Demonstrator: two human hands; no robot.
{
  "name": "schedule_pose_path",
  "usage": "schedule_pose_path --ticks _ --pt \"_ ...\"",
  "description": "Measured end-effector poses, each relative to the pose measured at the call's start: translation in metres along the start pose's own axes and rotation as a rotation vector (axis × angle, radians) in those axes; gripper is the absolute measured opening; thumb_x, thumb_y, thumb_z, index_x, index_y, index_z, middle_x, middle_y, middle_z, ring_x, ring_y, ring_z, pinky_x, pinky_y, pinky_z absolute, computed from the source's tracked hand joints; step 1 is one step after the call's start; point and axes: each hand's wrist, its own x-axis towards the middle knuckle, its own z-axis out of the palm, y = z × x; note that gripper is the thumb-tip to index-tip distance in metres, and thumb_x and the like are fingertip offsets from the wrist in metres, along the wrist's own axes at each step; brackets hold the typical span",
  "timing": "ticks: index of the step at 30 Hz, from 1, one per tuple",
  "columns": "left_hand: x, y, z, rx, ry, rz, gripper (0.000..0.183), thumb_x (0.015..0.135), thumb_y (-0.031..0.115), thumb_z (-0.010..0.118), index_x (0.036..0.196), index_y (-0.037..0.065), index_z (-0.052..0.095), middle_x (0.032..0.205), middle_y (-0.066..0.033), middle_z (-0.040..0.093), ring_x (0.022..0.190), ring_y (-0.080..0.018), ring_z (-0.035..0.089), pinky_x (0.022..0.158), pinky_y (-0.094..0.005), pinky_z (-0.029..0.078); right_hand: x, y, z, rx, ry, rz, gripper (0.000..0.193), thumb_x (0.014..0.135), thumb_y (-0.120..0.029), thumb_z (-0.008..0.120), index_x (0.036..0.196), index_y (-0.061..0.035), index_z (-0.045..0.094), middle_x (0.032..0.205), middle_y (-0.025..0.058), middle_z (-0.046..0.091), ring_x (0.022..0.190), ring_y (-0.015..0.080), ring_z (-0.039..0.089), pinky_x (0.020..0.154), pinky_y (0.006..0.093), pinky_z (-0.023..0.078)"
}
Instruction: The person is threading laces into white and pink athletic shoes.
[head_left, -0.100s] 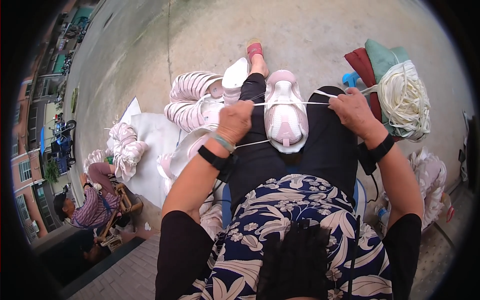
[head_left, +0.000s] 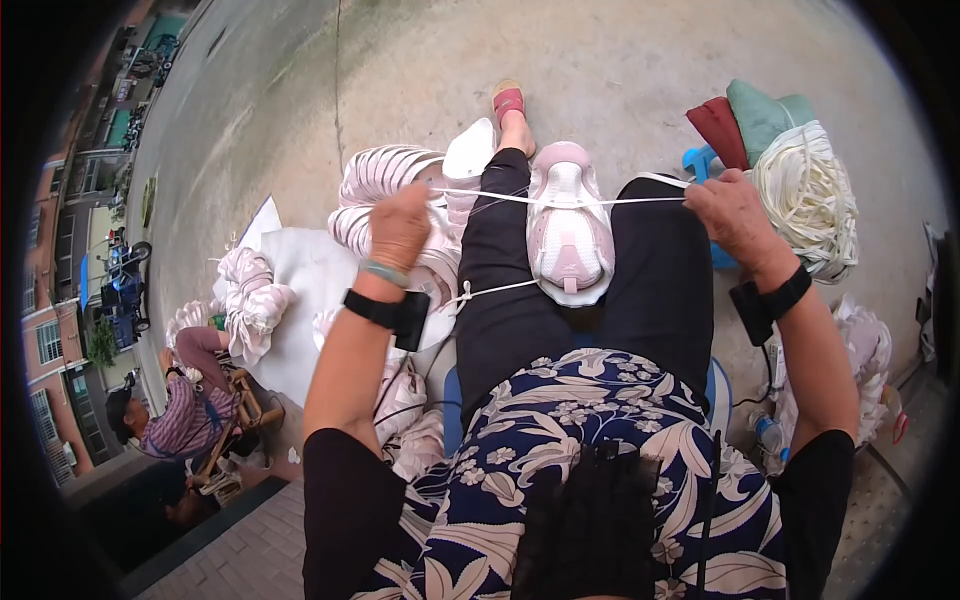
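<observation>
A pink and white shoe upper (head_left: 571, 222) lies across my lap between my thighs, heel end toward me. White shoelace (head_left: 630, 201) runs out from both sides of it, stretched nearly straight. My left hand (head_left: 400, 226) is closed on the lace's left end, out beyond my left knee. My right hand (head_left: 735, 212) pinches the lace on the other side, above my right knee. A thinner white cord (head_left: 508, 287) with a small knot leads left from the upper's near end. Beside my right hand hangs a thick bundle of cream laces (head_left: 808, 195).
Rows of stacked pink and white uppers (head_left: 387, 178) stand beside my left leg. A white sheet (head_left: 312, 280) with a tied bundle of uppers (head_left: 250, 290) lies farther left. More uppers (head_left: 850, 360) and a plastic bottle (head_left: 768, 435) sit at my right. Another person (head_left: 180, 415) sits at the far left.
My left hand has moved left and a little up, drawing the lace out longer. My right hand has shifted slightly right. The shoe upper stays almost in place.
</observation>
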Motion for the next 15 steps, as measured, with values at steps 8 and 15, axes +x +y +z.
schedule_pose_path --ticks 8,15 --pt "-0.022 -0.175 -0.144 0.574 0.092 -0.317 0.013 0.084 0.019 0.052 0.083 0.013 0.064 0.074 -0.0155 0.063 0.068 -0.036 0.061 0.061 -0.0438 0.048 -0.044 0.059 -0.09 -0.163 -0.025 0.157 0.005 0.082 -0.011 0.054 0.082 -0.0067 0.053 0.075 0.0111 0.058 0.071 0.0322 0.055 0.064 0.0405 0.041" --pt "-0.012 -0.18 -0.21 0.612 0.082 -0.282 0.015 0.086 0.024 0.057 0.091 0.013 0.066 0.076 -0.0169 0.063 0.07 -0.0353 0.061 0.06 -0.04 0.048 -0.107 0.146 -0.178 -0.429 0.017 0.278 0.018 0.085 -0.008 0.058 0.102 -0.0029 0.059 0.097 0.0131 0.063 0.084 0.0303 0.059 0.074 0.0375 0.047"
